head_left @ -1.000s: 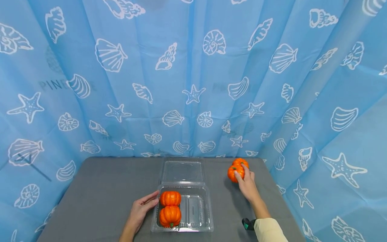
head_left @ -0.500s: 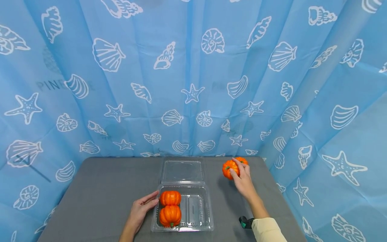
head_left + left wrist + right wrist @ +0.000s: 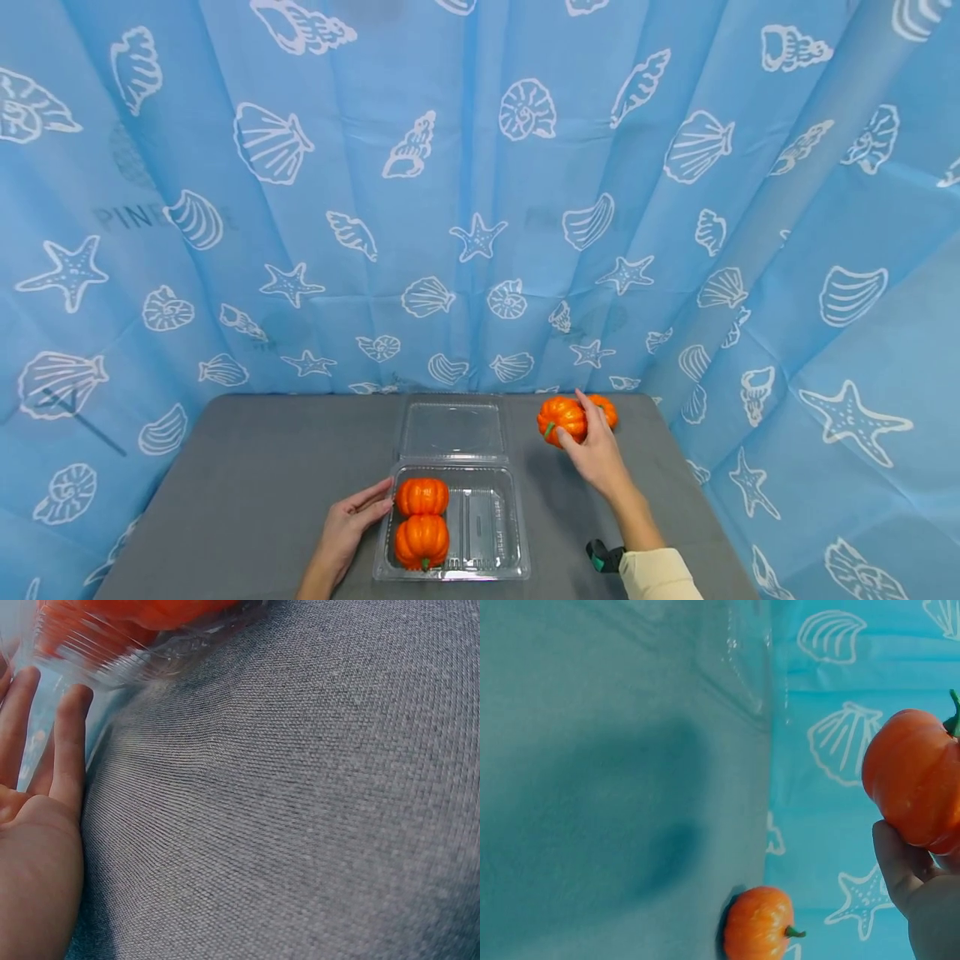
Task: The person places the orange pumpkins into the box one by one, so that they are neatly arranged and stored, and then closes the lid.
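My right hand holds a small orange pumpkin with a green stem, raised over the back right of the table. In the right wrist view the held pumpkin shows thumb and fingers on its underside. Another pumpkin stands behind that hand, partly covered by it. My left hand has its fingers extended, with the tips at the left wall of a clear plastic clamshell container. Two pumpkins sit in the container's left half, a rear one and a front one.
The container's lid lies folded back toward the rear of the grey table. A blue shell-patterned curtain hangs right behind the table and along its sides. A dark strap hangs by the right sleeve.
My right hand has lifted the pumpkin and moved it left, away from the pumpkin behind it. My left hand has stayed at the container's side.
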A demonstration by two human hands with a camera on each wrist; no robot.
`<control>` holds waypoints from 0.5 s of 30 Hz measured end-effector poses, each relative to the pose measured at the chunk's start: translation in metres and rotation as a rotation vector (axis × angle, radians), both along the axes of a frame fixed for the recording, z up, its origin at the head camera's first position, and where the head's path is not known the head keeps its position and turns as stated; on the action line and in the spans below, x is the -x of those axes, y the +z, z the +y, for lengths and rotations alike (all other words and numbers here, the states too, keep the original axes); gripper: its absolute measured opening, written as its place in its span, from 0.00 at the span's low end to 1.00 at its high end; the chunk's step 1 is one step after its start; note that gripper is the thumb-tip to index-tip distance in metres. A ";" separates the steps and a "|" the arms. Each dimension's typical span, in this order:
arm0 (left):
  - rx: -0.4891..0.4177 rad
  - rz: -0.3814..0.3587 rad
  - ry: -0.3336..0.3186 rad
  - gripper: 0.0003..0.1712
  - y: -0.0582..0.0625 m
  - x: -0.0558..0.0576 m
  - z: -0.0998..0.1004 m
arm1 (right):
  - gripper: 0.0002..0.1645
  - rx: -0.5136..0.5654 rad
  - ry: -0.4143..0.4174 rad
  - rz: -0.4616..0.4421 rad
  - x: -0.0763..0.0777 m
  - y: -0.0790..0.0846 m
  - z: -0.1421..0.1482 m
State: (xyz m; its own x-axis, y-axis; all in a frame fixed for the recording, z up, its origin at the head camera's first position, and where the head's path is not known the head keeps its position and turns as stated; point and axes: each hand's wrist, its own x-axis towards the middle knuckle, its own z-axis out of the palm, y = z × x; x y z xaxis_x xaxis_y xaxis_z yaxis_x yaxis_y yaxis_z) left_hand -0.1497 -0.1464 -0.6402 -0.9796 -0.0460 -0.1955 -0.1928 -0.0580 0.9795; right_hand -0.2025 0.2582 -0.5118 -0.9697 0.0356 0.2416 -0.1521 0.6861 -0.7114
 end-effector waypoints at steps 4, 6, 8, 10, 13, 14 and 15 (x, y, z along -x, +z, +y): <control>-0.023 -0.007 0.007 0.30 0.000 -0.001 0.001 | 0.44 0.004 0.010 0.006 -0.002 0.001 -0.008; -0.042 -0.014 0.012 0.30 0.000 -0.001 0.001 | 0.44 0.002 0.019 0.013 -0.002 0.002 -0.011; -0.058 -0.016 0.015 0.30 0.001 -0.001 0.002 | 0.44 -0.005 0.034 0.019 -0.003 0.003 -0.014; -0.069 -0.019 0.014 0.30 0.001 -0.001 0.002 | 0.43 -0.011 0.050 0.027 -0.004 0.004 -0.017; -0.070 -0.022 0.013 0.30 0.000 -0.001 0.002 | 0.42 -0.023 0.078 0.050 -0.007 0.005 -0.020; -0.070 -0.022 0.014 0.30 0.000 -0.001 0.002 | 0.41 -0.029 0.090 0.063 -0.008 0.005 -0.022; -0.070 -0.022 0.015 0.30 0.000 0.000 0.002 | 0.41 -0.033 0.103 0.078 -0.009 0.004 -0.023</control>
State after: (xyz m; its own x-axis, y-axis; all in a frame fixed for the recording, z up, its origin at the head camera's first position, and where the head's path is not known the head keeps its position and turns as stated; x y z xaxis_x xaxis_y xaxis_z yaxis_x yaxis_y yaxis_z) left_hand -0.1494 -0.1449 -0.6402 -0.9743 -0.0458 -0.2205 -0.2131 -0.1288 0.9685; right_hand -0.1938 0.2352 -0.5075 -0.9461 -0.0723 0.3158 -0.2768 0.6870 -0.6719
